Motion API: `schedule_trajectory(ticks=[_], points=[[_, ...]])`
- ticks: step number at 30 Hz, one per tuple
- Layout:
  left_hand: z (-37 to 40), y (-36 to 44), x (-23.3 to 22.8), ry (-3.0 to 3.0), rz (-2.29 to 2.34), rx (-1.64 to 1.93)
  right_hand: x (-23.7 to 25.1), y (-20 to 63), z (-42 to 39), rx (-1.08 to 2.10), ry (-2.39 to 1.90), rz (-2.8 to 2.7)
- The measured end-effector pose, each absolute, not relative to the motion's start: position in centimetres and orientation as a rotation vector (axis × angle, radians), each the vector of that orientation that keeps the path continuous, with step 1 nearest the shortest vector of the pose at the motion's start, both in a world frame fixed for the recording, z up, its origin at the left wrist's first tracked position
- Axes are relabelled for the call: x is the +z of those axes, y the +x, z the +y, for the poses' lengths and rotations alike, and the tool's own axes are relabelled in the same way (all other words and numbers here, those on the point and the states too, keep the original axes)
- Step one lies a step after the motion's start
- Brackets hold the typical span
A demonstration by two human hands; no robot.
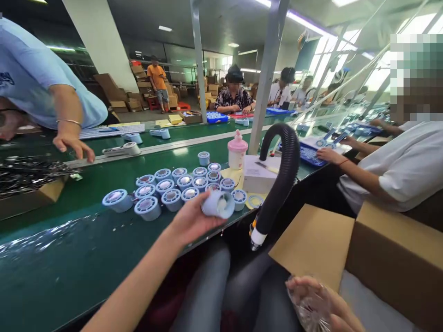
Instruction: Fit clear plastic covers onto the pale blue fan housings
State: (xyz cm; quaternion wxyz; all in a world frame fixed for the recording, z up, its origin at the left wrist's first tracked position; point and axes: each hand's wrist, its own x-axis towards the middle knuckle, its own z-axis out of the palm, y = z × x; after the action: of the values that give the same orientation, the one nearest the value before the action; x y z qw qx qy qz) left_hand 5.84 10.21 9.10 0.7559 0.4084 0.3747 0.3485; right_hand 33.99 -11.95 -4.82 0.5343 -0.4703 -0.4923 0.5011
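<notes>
My left hand (194, 219) grips a light-blue round plastic housing (218, 205) at the table's front edge, its hollow end tilted towards me with a pale piece inside. Low at the right, my right hand (328, 302) is closed around a clear plastic cover (309, 306) with radial ribs, in front of an open carton. Just beyond my left hand stand several like blue housings (171, 198) in a cluster, with shiny discs in their tops. A loose pale-blue ring (255, 201) lies on yellow paper to the right of the cluster.
A black flexible hose (282, 180) with a metal tip arches over the table edge. Behind it are a white box (259, 175) and a pink-lidded cup (237, 152). An open carton (391, 258) stands right. Co-workers sit along the green conveyor; one person's arm (71, 115) reaches in at left.
</notes>
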Motion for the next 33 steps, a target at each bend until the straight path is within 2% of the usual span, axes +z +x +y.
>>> schedule_trajectory(ticks=[2, 5, 9, 12, 15, 19, 21, 27, 33], points=[[6.5, 4.9, 6.0, 0.937, 0.817, 0.574, -3.5, 31.7, -11.3, 1.064, -1.212, -1.569], [3.0, 4.2, 2.8, 1.006, 0.827, 0.418, -1.2, 28.8, -10.4, 0.593, -1.301, -2.004], [1.6, 4.6, 1.8, 1.15, 0.814, 0.317, 1.1, 25.3, -9.5, 0.052, -1.34, -2.159], [1.3, 5.2, 2.2, 1.273, 0.774, 0.25, 1.5, 23.8, -8.9, -0.075, -1.526, -2.164], [0.8, 5.4, 2.7, 1.489, 0.773, 0.304, 1.0, 23.9, -8.4, 0.09, -1.635, -2.156], [-0.2, 4.9, 2.0, 1.766, 0.817, 0.428, 0.5, 24.9, -8.3, 0.681, -1.579, -1.98], [-0.5, 4.6, 1.3, 1.759, 0.804, 0.473, 0.6, 25.2, -8.4, 0.866, -1.546, -1.874], [-0.6, 4.7, -0.5, 1.844, 0.725, 0.598, 1.0, 24.9, -8.6, 1.027, -1.49, -1.605], [-0.7, 4.8, -0.7, 1.829, 0.599, 0.442, 1.1, 25.0, -8.3, 1.184, -1.5, -1.332]])
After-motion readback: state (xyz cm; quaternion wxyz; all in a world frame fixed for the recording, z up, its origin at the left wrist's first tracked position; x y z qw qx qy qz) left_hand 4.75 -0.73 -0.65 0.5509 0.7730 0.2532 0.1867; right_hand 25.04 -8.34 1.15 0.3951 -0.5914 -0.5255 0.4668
